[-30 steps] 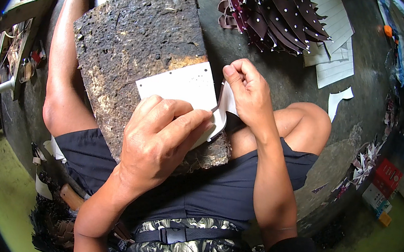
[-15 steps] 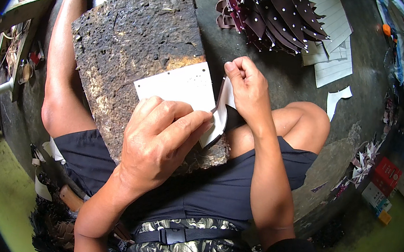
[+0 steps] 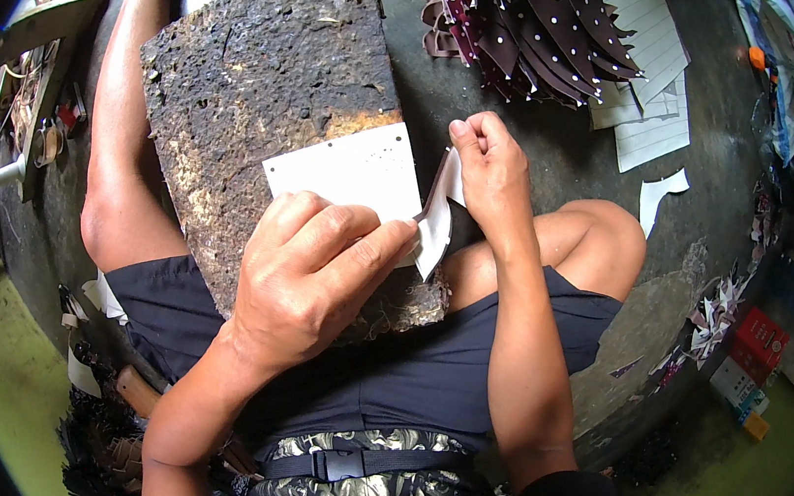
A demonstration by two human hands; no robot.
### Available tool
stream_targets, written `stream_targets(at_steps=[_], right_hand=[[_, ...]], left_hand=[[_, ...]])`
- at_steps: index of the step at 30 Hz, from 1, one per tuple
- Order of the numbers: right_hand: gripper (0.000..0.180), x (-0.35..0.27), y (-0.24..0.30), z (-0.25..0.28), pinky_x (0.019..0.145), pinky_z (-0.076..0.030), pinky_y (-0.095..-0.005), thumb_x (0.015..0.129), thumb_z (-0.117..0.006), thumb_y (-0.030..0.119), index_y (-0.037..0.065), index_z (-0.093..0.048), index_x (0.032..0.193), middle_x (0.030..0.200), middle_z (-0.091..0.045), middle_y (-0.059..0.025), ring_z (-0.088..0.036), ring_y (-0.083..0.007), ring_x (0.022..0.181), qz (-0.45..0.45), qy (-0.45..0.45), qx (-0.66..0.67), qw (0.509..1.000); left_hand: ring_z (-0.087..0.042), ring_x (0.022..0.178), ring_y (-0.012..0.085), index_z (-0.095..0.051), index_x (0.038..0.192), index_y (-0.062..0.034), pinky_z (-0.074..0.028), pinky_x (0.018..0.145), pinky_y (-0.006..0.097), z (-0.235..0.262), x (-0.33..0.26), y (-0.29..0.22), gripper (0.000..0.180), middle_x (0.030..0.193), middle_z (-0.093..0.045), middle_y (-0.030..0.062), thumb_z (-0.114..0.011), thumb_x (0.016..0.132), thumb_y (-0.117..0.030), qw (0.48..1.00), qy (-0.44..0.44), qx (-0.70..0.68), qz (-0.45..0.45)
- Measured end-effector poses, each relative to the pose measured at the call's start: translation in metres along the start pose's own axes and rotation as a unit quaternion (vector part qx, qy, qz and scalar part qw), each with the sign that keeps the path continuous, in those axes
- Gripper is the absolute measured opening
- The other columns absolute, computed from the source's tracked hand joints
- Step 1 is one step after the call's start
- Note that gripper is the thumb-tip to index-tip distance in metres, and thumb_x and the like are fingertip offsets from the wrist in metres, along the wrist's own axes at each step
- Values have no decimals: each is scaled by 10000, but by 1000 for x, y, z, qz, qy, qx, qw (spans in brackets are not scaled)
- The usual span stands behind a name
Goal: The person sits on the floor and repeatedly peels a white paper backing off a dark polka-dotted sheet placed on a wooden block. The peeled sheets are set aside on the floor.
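Both hands work on a thin curved piece [image 3: 434, 225], white on one face with a dark edge, folded or curled along its length. My right hand [image 3: 493, 166] is closed, thumb against bent fingers, on its upper end. With thumb and forefinger pressed together, my left hand [image 3: 305, 271] holds the piece's lower part; the fingertips are partly hidden. Under the left hand lies a white rectangular sheet [image 3: 352, 171] with small holes near its edge. It rests on a thick, dark, pitted board [image 3: 261, 63] across my lap.
A pile of dark maroon pieces with white dots [image 3: 533, 32] lies beyond the board on the floor. Beside it are lined paper sheets [image 3: 655, 126] and a white cut-out scrap [image 3: 661, 196]. A wooden handle [image 3: 139, 391] is by my left side; a red box [image 3: 757, 344] stands far right.
The curved piece has bent further, and its lower end now hangs as a free point beside the left fingertips. The hands have barely moved.
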State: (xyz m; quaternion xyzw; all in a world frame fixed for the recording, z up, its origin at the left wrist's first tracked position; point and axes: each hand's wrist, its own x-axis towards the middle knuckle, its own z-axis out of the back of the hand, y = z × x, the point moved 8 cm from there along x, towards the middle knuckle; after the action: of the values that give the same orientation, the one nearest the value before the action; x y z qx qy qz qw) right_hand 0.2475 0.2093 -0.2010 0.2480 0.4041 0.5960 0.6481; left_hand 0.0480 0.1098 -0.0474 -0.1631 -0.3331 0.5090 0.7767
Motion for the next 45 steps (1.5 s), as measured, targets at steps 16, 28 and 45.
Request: stream_targets(at_steps=[16,28,45], right_hand=[[242,3,-2,58,706,-531,-372,1117,-779,240,13,-712,1066,796,-646,-79,-590,-159,746,56,-139,-117,982],[215,15,182,259,809,-544,-262,1119,-829,215,6,-781,1126,1033,-789,-27,-665,-91,915,331,-390,69,857],[239,-47,72,79,1158,-543,-454,1027,-854,72,11,-797,1251,1357,-794,-159,-723,-348,1309,315,-130,-205,917]], left_hand=[[-611,891,239,-811,1348,-95,-499,788,399,-10,3,-5,382,993,-614,46,-817,976,-179,994,93,50,-28],[-637,908,259,-802,1352,-138,-512,826,428,-14,-8,0,370,981,-621,61,-803,986,-195,999,2,30,-16],[-745,903,239,-857,1246,-16,-583,822,338,163,-155,76,295,1013,-809,102,-823,967,71,949,-189,65,245]])
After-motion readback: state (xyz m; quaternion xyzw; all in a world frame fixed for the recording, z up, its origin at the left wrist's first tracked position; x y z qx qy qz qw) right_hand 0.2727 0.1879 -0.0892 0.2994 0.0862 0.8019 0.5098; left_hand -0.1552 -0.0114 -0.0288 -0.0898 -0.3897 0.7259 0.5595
